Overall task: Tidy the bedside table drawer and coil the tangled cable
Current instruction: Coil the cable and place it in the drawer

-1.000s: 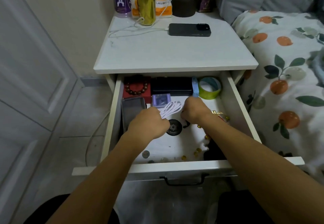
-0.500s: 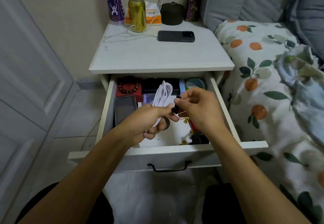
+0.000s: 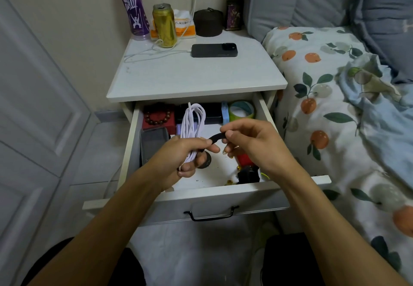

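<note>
White cable: gathered into long loops, standing upright above the open drawer, its lower part clamped in the left hand.
Black strap: short band, probably a fastening tie, running from the bundle's waist to the right hand; its near end is hidden behind the left thumb.
Left hand: fingers curled round the loops, thumb across the front, holding the bundle over the drawer's middle.
Right hand: thumb and forefinger pinch the strap's free end, remaining fingers loosely bent and holding nothing else.
Step in hand (judged): binding the coiled cable with the strap.
Method, grip: keep the left hand tight at the waist so the loops do not slide apart while the strap goes round.
Method, wrap: draw the strap taut, pass it round the narrowest point, close it on itself flat and without a twist.
Method, caution: avoid trapping a left finger under the strap; avoid cinching so hard that the cable kinks.
Drawer contents: bead bracelet on a red box at the back left, dark phone beneath it, green tape roll at the back right, small gold-coloured bits and a black item near the front right.
Suggested resting place (judged): bare white floor of the drawer near the front centre.
Counter: carries a second phone on its charging lead, a gold can, a purple bottle.
Bed: just beside the drawer on the right.
</note>
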Motion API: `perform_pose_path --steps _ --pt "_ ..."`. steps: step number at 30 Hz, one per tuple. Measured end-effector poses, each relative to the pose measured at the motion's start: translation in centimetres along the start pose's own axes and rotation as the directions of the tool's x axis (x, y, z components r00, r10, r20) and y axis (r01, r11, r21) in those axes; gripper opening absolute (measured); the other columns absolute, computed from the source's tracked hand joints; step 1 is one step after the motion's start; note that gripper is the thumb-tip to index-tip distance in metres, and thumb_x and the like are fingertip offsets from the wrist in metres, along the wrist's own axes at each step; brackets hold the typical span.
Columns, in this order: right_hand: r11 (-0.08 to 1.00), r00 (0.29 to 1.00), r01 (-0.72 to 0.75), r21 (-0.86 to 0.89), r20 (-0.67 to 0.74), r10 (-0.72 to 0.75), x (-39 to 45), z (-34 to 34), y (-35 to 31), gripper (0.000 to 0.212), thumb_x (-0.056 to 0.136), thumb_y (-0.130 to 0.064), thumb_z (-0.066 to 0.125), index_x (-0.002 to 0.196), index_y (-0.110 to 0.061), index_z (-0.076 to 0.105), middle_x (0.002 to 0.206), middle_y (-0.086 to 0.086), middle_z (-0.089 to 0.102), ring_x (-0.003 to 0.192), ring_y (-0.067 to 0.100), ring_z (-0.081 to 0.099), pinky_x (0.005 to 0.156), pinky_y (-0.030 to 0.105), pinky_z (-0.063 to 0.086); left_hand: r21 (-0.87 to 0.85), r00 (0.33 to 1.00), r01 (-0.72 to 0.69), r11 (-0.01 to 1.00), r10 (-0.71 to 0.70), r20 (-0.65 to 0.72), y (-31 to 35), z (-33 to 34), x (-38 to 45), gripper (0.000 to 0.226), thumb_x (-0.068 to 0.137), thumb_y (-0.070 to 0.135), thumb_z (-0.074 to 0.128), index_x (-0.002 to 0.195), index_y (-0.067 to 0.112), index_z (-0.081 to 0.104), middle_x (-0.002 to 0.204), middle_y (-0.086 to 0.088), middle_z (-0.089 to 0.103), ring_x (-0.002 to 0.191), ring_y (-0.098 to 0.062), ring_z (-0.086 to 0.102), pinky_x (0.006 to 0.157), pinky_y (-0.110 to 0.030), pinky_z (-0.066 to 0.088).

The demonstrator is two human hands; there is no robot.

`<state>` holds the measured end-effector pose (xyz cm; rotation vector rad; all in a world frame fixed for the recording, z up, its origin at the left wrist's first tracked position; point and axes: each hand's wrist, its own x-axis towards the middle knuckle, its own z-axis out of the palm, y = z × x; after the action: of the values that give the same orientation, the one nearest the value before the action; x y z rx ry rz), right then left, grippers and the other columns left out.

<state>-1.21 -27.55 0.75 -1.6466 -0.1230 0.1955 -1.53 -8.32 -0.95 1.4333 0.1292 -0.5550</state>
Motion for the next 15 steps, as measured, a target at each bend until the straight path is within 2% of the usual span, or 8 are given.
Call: perform_pose_path --steps 6,8,10,13,15 --pt "0.998 0.998 0.042 -0.055 -0.047 -0.044 -0.2 -0.3 0.3 0.016 0.093 0.0 0.058 0.093 -0.011 0.069 0.075 0.007 0.071 0.062 0.017 0.066 0.07 0.039 0.06 0.097 0.991 -0.098 0.99 0.106 -0.081 0.3 0.4 -0.1 0.023 0.095 0.019 0.058 0.091 0.004 0.075 0.062 -0.013 0.055 0.035 -0.009 0.029 0.038 -0.019 0.019" --pt "0.995 0.994 0.061 -0.081 -0.081 -0.067 -0.3 -0.3 0.3 0.017 0.093 0.0 0.058 0.091 -0.013 0.069 0.074 0.005 0.07 0.061 0.016 0.066 0.069 0.038 0.059 0.116 0.986 -0.126 0.985 0.137 -0.095 0.4 0.6 -0.2 0.022 0.095 0.017 0.057 0.091 0.003 0.074 0.062 -0.013 0.057 0.035 -0.01 0.03 0.037 -0.018 0.02" --pt "0.991 0.989 0.089 -0.102 -0.113 -0.101 -0.3 -0.4 0.2 0.015 0.093 0.001 0.058 0.091 -0.011 0.068 0.074 0.006 0.069 0.062 0.016 0.066 0.066 0.032 0.058 0.142 0.973 -0.166 0.976 0.185 -0.135 0.7 0.7 -0.3 0.02 0.095 0.014 0.056 0.087 0.005 0.072 0.062 -0.011 0.059 0.037 -0.01 0.03 0.037 -0.018 0.021" --pt "0.988 0.986 0.13 -0.088 -0.09 -0.138 -0.5 -0.8 0.0 0.01 0.09 0.002 0.062 0.094 -0.006 0.067 0.074 0.009 0.064 0.065 0.019 0.067 0.064 0.024 0.056 0.357 0.929 -0.237 0.904 0.319 -0.191 1.1 0.5 -0.5 0.023 0.097 0.017 0.056 0.08 0.007 0.067 0.05 0.007 0.058 0.037 -0.005 0.036 0.04 -0.014 0.03" --pt "0.982 0.987 0.149 -0.119 -0.044 -0.155 -0.7 -1.2 0.1 0.013 0.089 0.001 0.065 0.098 -0.007 0.068 0.079 0.012 0.065 0.069 0.02 0.068 0.065 0.025 0.057 0.506 0.885 -0.299 0.809 0.434 -0.172 1.0 0.2 -0.5 0.026 0.096 0.021 0.058 0.079 0.007 0.072 0.053 0.016 0.061 0.048 -0.001 0.051 0.05 -0.01 0.038"
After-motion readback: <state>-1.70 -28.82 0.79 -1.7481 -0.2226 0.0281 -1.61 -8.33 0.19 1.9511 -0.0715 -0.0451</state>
